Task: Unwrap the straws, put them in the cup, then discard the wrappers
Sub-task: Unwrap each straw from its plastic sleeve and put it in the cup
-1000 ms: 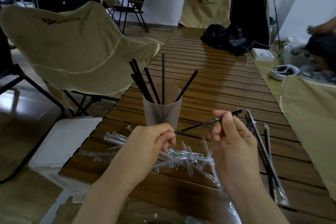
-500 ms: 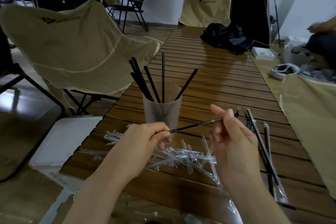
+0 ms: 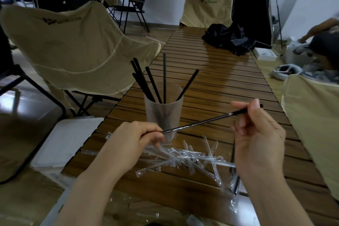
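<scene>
Black plastic straws (image 3: 152,82), six counted, already stood in the frosted translucent plastic cup (image 3: 163,110) on the slatted wooden counter (image 3: 211,82). One more thin black straw (image 3: 203,121), seemingly part-sheathed, was held just in front of the cup: left hand (image 3: 135,139) pinching its near end, right hand (image 3: 256,134) in a pinching grip on the far end. Empty clear plastic wrappers (image 3: 183,158) lay heaped in front of the cup, undiscarded. Some wrapped straws (image 3: 236,183) remained right of that heap.

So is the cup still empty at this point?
No, the cup already holds several black straws standing in it, while both hands hold another straw in front of it.
</scene>
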`<action>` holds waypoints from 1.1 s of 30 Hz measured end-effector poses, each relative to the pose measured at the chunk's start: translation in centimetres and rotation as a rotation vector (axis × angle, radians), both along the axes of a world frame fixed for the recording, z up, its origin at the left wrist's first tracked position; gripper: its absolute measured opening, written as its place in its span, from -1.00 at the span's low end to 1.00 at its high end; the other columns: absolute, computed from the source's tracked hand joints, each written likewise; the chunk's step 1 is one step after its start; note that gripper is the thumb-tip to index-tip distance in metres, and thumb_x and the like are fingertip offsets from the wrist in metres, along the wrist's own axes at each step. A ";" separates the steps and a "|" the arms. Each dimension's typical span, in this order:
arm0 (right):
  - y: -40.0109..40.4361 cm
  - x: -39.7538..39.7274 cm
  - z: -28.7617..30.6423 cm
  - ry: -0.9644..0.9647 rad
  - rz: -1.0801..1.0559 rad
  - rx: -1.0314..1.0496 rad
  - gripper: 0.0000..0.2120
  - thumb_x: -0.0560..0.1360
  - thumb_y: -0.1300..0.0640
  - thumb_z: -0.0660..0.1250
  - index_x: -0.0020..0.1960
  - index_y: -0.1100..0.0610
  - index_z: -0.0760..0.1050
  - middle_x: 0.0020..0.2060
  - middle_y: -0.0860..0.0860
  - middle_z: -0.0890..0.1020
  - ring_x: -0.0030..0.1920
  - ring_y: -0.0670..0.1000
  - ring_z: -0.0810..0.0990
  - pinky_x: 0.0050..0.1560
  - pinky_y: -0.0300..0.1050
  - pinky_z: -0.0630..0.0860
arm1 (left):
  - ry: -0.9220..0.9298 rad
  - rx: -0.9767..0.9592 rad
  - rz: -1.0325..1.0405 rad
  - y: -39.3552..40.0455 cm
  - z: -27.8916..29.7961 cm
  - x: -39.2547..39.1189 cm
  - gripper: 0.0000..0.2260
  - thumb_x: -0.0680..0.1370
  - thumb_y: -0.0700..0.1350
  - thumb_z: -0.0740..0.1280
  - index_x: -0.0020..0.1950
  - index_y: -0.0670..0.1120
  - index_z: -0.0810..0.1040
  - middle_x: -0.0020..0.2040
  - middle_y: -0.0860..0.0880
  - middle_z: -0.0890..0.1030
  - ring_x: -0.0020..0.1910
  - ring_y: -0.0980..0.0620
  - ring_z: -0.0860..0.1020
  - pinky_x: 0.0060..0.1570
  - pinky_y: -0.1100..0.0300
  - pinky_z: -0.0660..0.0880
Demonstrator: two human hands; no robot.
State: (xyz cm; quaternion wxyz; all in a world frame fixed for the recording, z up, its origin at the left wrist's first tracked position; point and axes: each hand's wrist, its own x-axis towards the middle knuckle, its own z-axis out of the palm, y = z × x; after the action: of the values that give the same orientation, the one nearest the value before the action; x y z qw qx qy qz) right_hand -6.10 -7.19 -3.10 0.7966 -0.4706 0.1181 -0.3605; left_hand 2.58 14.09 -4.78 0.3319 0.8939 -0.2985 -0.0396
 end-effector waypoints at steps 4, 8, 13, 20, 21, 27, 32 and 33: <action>-0.4 -0.3 0.6 -0.018 -0.033 0.011 -0.73 0.56 0.08 0.26 -0.20 0.18 0.63 -0.47 -0.01 0.40 -0.38 -0.06 0.32 -0.29 -0.24 0.33 | -0.009 0.029 0.026 0.5 0.0 0.1 -0.83 0.57 0.04 0.25 -0.09 0.17 0.64 -0.25 0.24 0.63 -0.11 0.34 0.55 -0.14 0.38 0.42; -0.1 -0.2 0.9 -0.027 -0.003 -0.034 -0.72 0.57 0.06 0.23 -0.19 0.16 0.61 -0.44 0.01 0.42 -0.38 -0.06 0.35 -0.31 -0.22 0.33 | -0.039 0.044 0.050 0.5 -0.3 0.2 -0.83 0.55 0.07 0.24 -0.09 0.18 0.64 -0.25 0.25 0.63 -0.18 0.27 0.58 -0.12 0.20 0.53; 1.4 0.3 0.2 0.170 0.108 -0.295 -0.75 0.58 0.13 0.20 -0.14 0.13 0.63 -0.39 0.04 0.50 -0.36 -0.02 0.40 -0.29 -0.19 0.35 | -0.064 0.043 0.034 -0.1 -0.3 -0.1 -0.82 0.54 0.10 0.24 -0.04 0.18 0.64 -0.24 0.25 0.64 -0.19 0.27 0.59 -0.15 0.27 0.51; 0.5 0.0 0.2 0.114 -0.011 -0.281 -0.74 0.59 0.18 0.21 -0.17 0.17 0.63 -0.40 0.07 0.45 -0.36 -0.01 0.35 -0.31 -0.17 0.29 | -0.077 0.052 0.071 -0.1 -0.2 0.2 -0.90 0.51 0.11 0.33 -0.05 0.29 0.63 -0.24 0.37 0.62 -0.15 0.37 0.57 -0.14 0.36 0.50; 0.5 -0.1 0.2 0.104 -0.028 -0.283 -0.73 0.60 0.18 0.20 -0.17 0.17 0.62 -0.41 0.06 0.45 -0.37 -0.01 0.34 -0.31 -0.17 0.29 | -0.078 0.070 0.070 0.0 -0.2 0.2 -0.89 0.50 0.12 0.32 -0.05 0.29 0.63 -0.24 0.38 0.62 -0.15 0.38 0.57 -0.11 0.35 0.51; -0.1 -0.4 1.8 0.079 -0.119 -0.307 -0.75 0.61 0.09 0.16 -0.15 0.13 0.53 -0.41 0.01 0.47 -0.40 -0.04 0.38 -0.35 -0.19 0.33 | -0.098 0.228 0.122 0.8 -0.7 0.5 -0.87 0.52 0.13 0.30 0.02 0.28 0.60 -0.21 0.34 0.61 -0.17 0.42 0.54 0.00 0.34 0.50; 1.5 0.1 1.3 0.289 0.080 -0.616 -0.83 0.58 0.14 0.23 -0.14 0.11 0.54 -0.39 0.00 0.55 -0.40 -0.07 0.45 -0.39 -0.30 0.38 | -0.121 0.249 0.071 -1.3 -0.7 -0.5 -0.77 0.53 0.09 0.32 0.17 0.30 0.52 0.02 0.29 0.62 0.03 0.35 0.52 0.19 0.22 0.45; 1.7 0.2 1.2 0.296 0.070 -0.654 -0.82 0.58 0.13 0.22 -0.15 0.10 0.54 -0.38 0.04 0.55 -0.40 -0.03 0.45 -0.40 -0.27 0.37 | -0.112 0.244 0.065 -1.5 -0.8 -0.7 -0.73 0.52 0.08 0.35 0.19 0.33 0.49 0.03 0.30 0.61 0.06 0.33 0.51 0.22 0.17 0.44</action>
State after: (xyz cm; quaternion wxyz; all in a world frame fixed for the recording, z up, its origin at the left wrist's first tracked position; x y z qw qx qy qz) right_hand -5.90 -5.45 -1.93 0.5900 -0.7515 0.0943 -0.2799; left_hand 1.92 12.61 -5.55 0.2046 0.9377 -0.2805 -0.0152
